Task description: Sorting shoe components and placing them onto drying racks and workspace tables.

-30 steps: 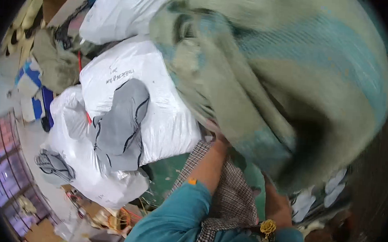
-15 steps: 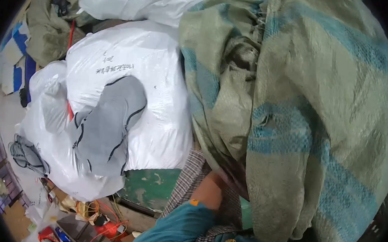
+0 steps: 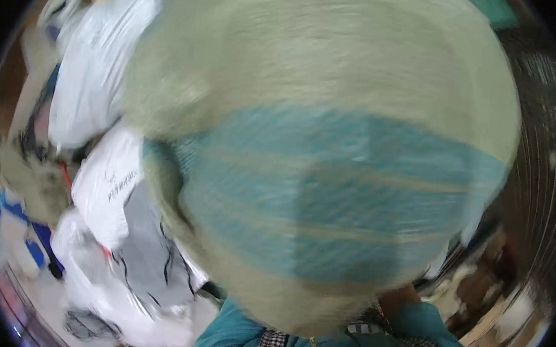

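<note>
A large, stuffed woven sack (image 3: 341, 197), pale green with broad blue bands, fills the middle of the head view, close in front of my chest and blurred by motion. Under its lower right edge shows part of my right hand (image 3: 401, 297), against the sack, its fingers hidden behind the fabric. My left sleeve (image 3: 231, 331) reaches up to the sack's lower left side, where the bulk of the sack covers my left hand.
White plastic bags (image 3: 106, 181) are piled at the left, with a grey cloth piece with black edging (image 3: 150, 248) lying on them. A dark bundle (image 3: 90, 325) sits at the lower left. Scraps (image 3: 476, 284) and dark ribbed material (image 3: 539, 127) are at the right.
The woven sack has come up and left, now covering the middle of the view. The white bags appear farther left. My left hand has gone behind the sack; part of my right hand now shows.
</note>
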A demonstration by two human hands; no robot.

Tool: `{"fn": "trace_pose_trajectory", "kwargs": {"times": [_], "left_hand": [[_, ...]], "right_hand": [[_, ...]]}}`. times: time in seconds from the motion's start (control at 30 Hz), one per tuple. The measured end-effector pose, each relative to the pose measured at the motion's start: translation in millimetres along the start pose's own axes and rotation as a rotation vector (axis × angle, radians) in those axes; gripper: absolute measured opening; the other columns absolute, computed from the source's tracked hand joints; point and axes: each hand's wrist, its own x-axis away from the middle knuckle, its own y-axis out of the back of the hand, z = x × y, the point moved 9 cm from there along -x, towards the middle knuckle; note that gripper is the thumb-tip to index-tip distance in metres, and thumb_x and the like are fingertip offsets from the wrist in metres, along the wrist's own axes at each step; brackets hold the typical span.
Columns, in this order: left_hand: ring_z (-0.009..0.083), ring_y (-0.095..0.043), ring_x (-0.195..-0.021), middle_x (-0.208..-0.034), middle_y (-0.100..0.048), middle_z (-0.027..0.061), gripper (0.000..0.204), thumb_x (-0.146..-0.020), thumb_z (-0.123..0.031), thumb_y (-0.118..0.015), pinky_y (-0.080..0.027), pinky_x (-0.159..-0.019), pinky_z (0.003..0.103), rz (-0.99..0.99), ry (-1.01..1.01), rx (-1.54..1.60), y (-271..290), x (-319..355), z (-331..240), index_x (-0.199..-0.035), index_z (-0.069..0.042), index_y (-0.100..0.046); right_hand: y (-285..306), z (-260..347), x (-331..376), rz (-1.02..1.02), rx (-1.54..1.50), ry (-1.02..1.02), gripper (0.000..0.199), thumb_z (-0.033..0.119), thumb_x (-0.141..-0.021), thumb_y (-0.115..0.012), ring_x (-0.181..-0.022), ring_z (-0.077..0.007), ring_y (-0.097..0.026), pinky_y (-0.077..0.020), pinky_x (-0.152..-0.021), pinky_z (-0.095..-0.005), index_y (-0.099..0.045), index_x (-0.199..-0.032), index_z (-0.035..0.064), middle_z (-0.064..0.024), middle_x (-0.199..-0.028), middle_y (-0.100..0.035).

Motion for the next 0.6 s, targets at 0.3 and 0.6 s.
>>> {"fn": "trace_pose_trajectory", "kwargs": {"times": [0.3, 0.6], "left_hand": [[0.0156, -0.041, -0.049, -0.061, -0.045, 0.0030, 0.015, -0.083, -0.021, -0.044, -0.042, -0.049, 0.024, 0.123, 0.270, -0.165, -20.4, 67.1, 85.9, -0.073, -0.009, -0.048], [0.0187, -0.037, -0.048, -0.066, -0.037, 0.0067, 0.020, -0.085, -0.025, -0.038, -0.042, -0.049, 0.033, -0.387, 0.275, -0.436, 57.6, 293.2, 91.9, -0.089, -0.009, -0.026]], "right_hand": [[-35.8, 8.5, 66.6, -0.337, -0.530, -0.241, 0.031, 0.028, -0.078, -0.048, -0.081, -0.0313, -0.057, -0.0452, -0.070, -0.0425, -0.057, -0.097, 0.0050, -0.0165, -0.086, -0.059], [-73.2, -53.1, 238.4, -0.450, -0.763, -0.266, 0.021, 0.023, -0.077, -0.052, -0.068, -0.0302, -0.057, -0.0447, -0.061, -0.0393, -0.056, -0.083, 0.0044, -0.0134, -0.071, -0.058]]}}
